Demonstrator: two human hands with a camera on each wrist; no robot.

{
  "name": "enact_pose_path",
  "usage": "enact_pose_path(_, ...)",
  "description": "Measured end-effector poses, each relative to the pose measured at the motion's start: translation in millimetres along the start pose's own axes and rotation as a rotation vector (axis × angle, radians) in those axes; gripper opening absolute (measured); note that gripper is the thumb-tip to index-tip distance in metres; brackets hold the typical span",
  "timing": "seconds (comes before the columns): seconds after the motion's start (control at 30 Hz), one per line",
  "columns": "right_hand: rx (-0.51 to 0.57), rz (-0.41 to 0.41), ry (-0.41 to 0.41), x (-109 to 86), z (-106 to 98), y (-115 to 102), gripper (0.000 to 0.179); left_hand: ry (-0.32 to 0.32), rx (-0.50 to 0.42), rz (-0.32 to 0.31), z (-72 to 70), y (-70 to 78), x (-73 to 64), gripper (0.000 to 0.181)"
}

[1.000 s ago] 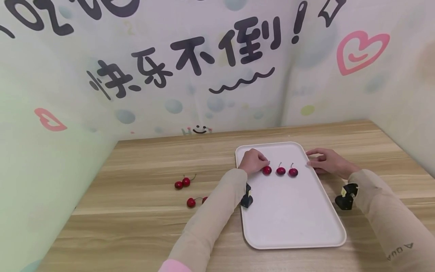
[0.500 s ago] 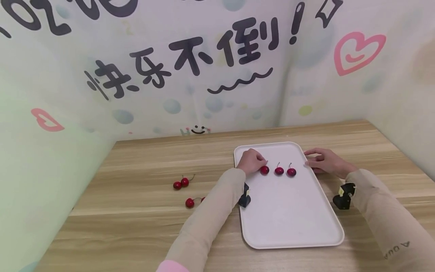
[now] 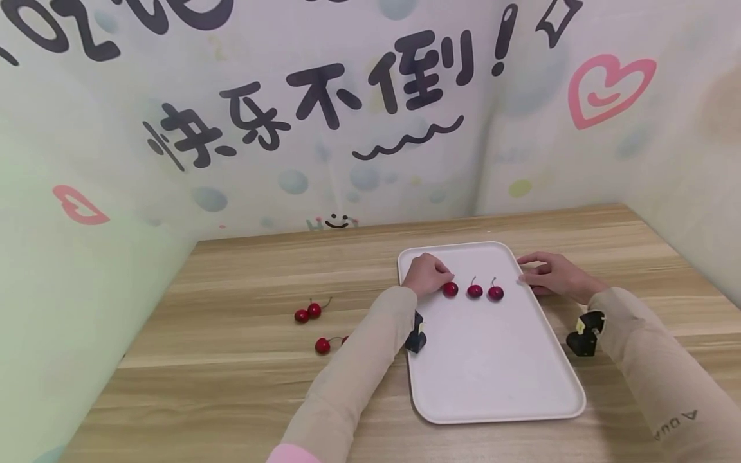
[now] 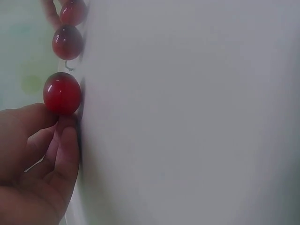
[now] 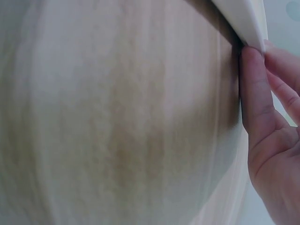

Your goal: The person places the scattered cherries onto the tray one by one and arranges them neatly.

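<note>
Three red cherries stand in a row across the upper part of a white tray (image 3: 492, 366). At the row's left end, my left hand (image 3: 427, 275) pinches the first cherry (image 3: 450, 290) at its stem side; the left wrist view shows thumb and fingertips against this cherry (image 4: 62, 93). Beside it sit the middle cherry (image 3: 475, 291) and the right cherry (image 3: 495, 294), stems pointing up. My right hand (image 3: 558, 278) touches the tray's right rim with thumb and fingertips. In the right wrist view, the thumb (image 5: 257, 89) lies against the tray's edge (image 5: 241, 18).
On the wooden table (image 3: 231, 399), left of the tray, lies a pair of cherries (image 3: 314, 310). Nearer me is another cherry (image 3: 322, 346), its neighbour partly hidden by my left sleeve (image 3: 347, 379). A printed cloth (image 3: 324, 161) hangs behind the table.
The head view has shifted slightly. Both hands keep their places, the left at the first cherry and the right at the tray's rim; the cherries have not visibly moved.
</note>
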State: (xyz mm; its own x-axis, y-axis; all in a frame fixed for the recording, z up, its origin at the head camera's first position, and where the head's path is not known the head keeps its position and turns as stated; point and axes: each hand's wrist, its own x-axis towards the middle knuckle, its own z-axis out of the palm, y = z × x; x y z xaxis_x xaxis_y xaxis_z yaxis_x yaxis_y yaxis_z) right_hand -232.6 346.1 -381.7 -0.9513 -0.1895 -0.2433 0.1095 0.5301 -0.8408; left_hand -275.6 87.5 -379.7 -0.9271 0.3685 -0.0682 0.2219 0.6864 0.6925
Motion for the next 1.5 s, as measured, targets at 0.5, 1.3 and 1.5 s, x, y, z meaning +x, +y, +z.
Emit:
enact_pose_path(0.5, -0.001, -0.009, 0.002, -0.6, 0.8, 0.0, 0.054, -0.060, 0.010, -0.005, -7.8, -0.6, -1.9, 0.015)
enact_pose_path(1.3, 0.012, 0.011, 0.008, 0.7, 2.4, 3.6, 0.053, -0.002, -0.004, -0.056, -1.7, 3.6, -2.7, 0.019)
enact_pose_path(1.5, 0.005, 0.013, 0.015, 0.4, 1.6, 1.4, 0.053, -0.005, 0.005, -0.048, -1.4, 4.1, 0.1, 0.016)
